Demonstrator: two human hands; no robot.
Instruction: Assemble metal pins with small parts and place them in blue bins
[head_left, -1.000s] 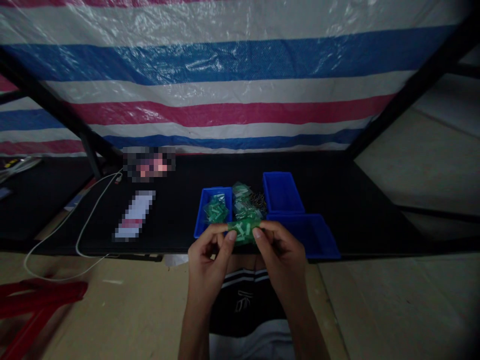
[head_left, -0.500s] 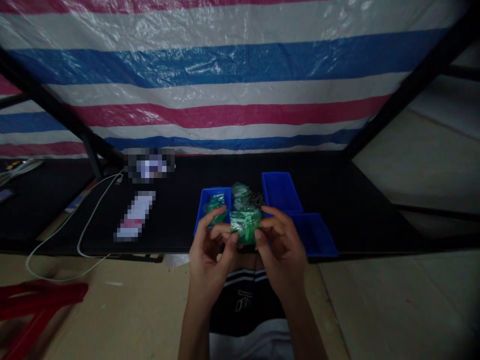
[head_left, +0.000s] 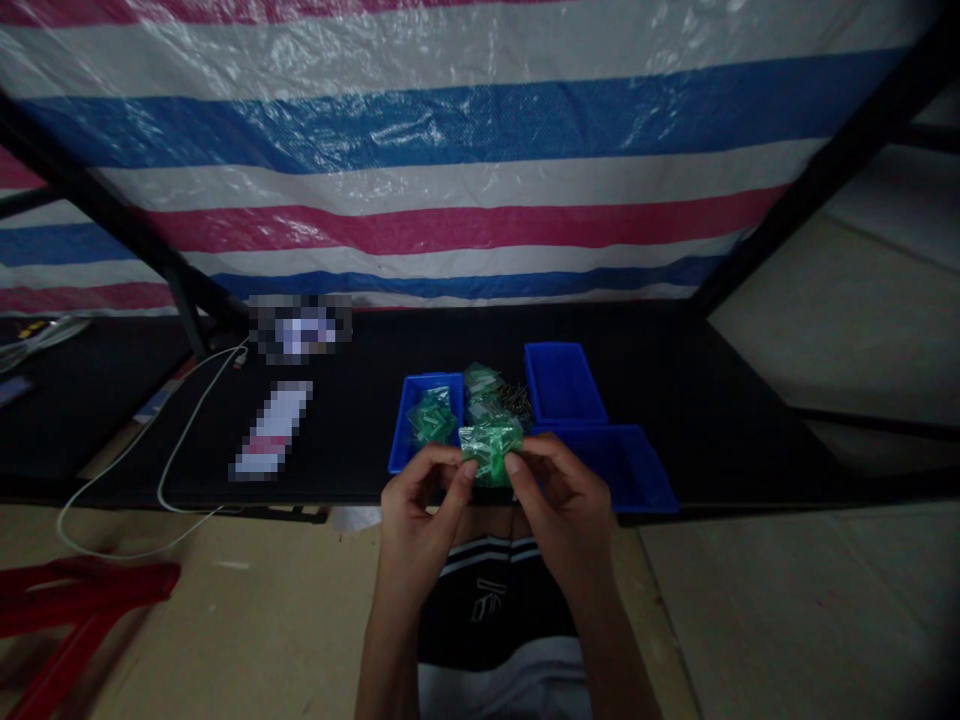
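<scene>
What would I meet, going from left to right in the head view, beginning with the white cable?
White cable, pixelated pale strip, blue tray with green bags, green packet in left hand and right hand, farther right blue tray.

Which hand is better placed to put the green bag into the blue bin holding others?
Probably the left hand: it pinches the green plastic bag on the side nearer that blue bin; the right hand pinches the opposite side.
</scene>
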